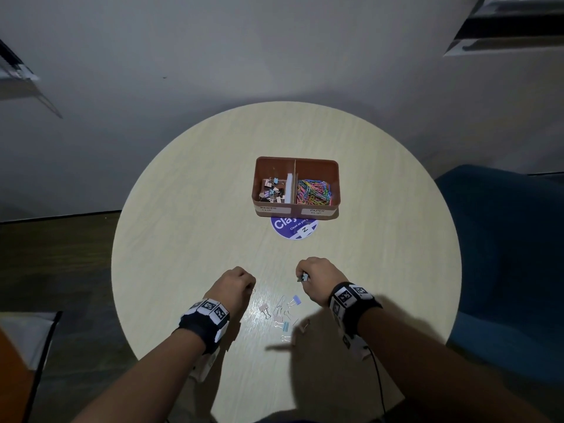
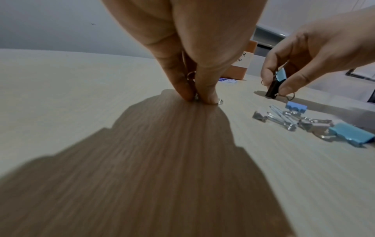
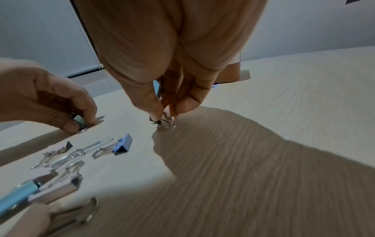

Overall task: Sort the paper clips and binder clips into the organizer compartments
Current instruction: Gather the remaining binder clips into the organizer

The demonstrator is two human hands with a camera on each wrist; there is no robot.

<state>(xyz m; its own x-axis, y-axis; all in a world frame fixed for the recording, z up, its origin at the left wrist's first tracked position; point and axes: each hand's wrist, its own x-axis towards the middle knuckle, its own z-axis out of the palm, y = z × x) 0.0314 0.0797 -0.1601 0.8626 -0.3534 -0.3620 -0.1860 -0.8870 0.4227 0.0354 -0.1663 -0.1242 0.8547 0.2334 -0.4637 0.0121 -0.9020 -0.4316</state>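
Note:
A brown two-part organizer [image 1: 334,178] stands mid-table; its left part, labelled binder clip, holds several binder clips [image 1: 271,190], and its right part holds coloured paper clips [image 1: 314,192]. Nearer me lies a loose pile of clips [image 1: 283,319], among them a blue binder clip [image 1: 296,299] [image 3: 123,145]. My left hand [image 1: 251,288] [image 2: 195,97] pinches a small pale binder clip with silver loops against the table, left of the pile. My right hand [image 1: 302,277] [image 3: 164,118] pinches a black binder clip [image 2: 273,88] on the table, with a light blue one [image 2: 281,75] held in its fingers too.
A purple round sticker [image 1: 287,230] lies just in front of the organizer. The round wooden table [image 1: 183,209] ends close on all sides. A blue chair [image 1: 503,270] stands at the right, and a thin cable [image 1: 378,377] hangs from my right wrist.

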